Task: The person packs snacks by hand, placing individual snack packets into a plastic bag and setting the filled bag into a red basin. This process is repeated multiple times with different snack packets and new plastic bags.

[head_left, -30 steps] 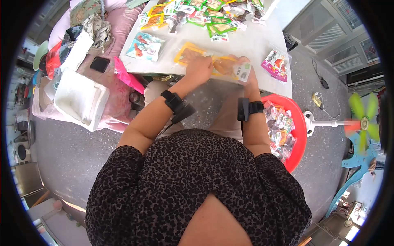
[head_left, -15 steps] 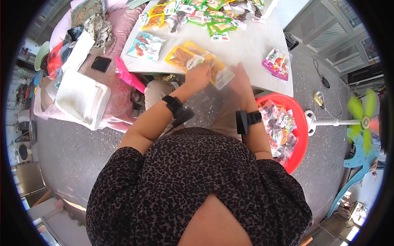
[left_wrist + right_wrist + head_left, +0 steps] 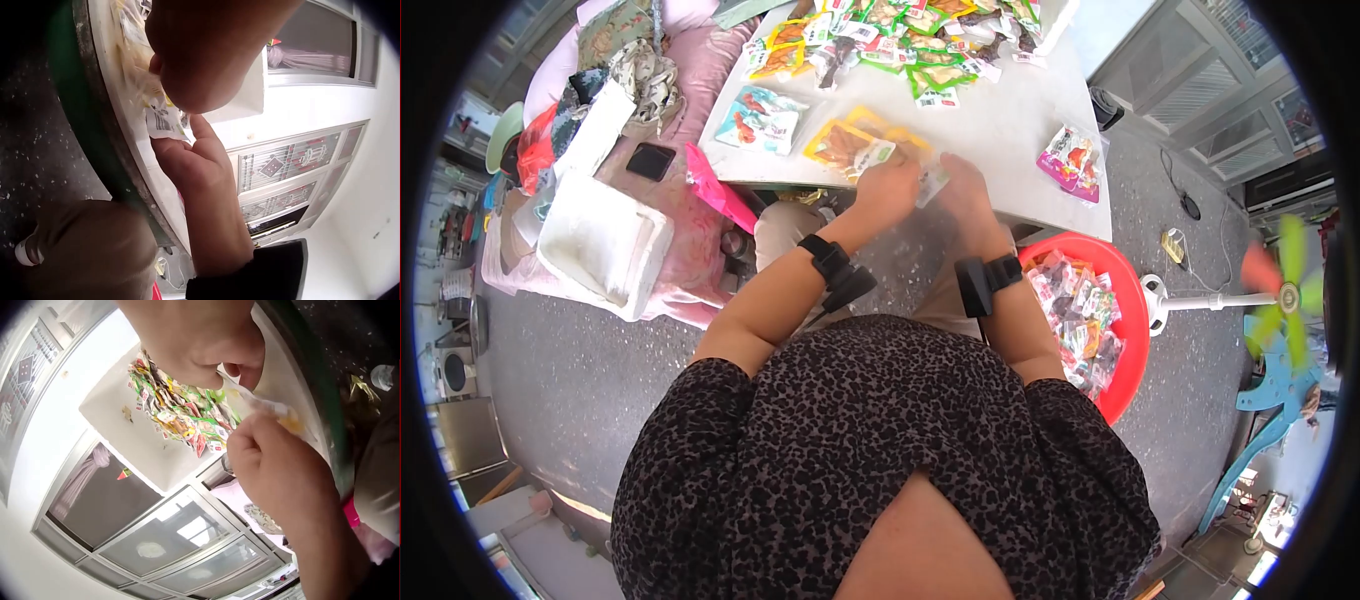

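Yellow-edged, clear food packets (image 3: 837, 146) with brown pieces inside overlap each other over the table's near edge. My left hand (image 3: 889, 191) grips them by their near side, fingers curled. My right hand (image 3: 966, 196), blurred in the head view, is close beside it. In the left wrist view, my right thumb and fingertips pinch a white packet end with a barcode (image 3: 164, 122). The right wrist view shows my right hand (image 3: 206, 347) at the packet end, with my left hand (image 3: 275, 459) curled on the other part.
Several green and yellow packets (image 3: 935, 50) are heaped at the table's back. A blue-white packet (image 3: 760, 120) lies left, a purple packet (image 3: 1070, 163) right. A red basin (image 3: 1137, 340) full of packets stands on the floor near a fan (image 3: 1288, 296). A white foam box (image 3: 605, 240) sits left.
The packets, first stretched between both hands, shifted left with my left hand. My right hand came off their right end, then moved back left and now pinches the packet end.
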Action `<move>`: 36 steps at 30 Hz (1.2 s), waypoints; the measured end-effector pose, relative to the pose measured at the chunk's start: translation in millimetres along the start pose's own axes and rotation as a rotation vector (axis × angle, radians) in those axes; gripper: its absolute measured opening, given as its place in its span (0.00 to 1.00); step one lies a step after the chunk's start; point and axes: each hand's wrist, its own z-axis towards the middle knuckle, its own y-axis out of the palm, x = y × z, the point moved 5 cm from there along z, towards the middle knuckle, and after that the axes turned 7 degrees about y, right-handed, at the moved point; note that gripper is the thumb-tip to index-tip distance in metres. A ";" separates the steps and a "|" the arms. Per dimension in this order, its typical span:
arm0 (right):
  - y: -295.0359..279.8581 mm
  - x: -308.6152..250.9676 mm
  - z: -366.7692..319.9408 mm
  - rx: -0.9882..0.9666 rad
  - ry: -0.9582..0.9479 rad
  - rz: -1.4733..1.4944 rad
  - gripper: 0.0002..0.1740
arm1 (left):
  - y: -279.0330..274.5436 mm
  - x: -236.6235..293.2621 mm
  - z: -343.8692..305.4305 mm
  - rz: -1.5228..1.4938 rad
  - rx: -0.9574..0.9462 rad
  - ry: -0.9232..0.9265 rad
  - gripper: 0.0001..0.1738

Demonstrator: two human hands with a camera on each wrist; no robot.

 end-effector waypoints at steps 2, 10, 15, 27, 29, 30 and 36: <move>7.0 0.4 -20.7 -0.016 -0.113 -0.344 0.16 | -1.9 -0.5 -1.5 0.009 -0.009 -0.014 0.10; 14.0 -7.6 -61.0 0.130 0.143 -0.536 0.17 | -1.3 -0.1 -9.5 0.022 0.059 0.066 0.09; 25.2 -16.8 -39.6 0.197 -0.028 -0.558 0.14 | -3.8 3.3 -8.5 0.014 0.096 0.116 0.07; 17.4 24.0 9.0 -0.133 -0.275 -0.631 0.11 | -9.4 5.8 -11.6 0.044 0.148 0.124 0.05; 55.4 -5.4 -20.9 -0.029 0.081 -0.386 0.10 | -9.8 6.5 -11.6 0.058 0.168 0.147 0.04; 52.5 1.2 -16.8 -0.055 0.162 -0.252 0.09 | -9.5 7.4 -12.2 0.065 0.176 0.160 0.04; 66.9 -1.3 -16.2 -0.061 0.080 -0.263 0.10 | -11.5 3.2 -12.0 0.090 0.219 0.179 0.04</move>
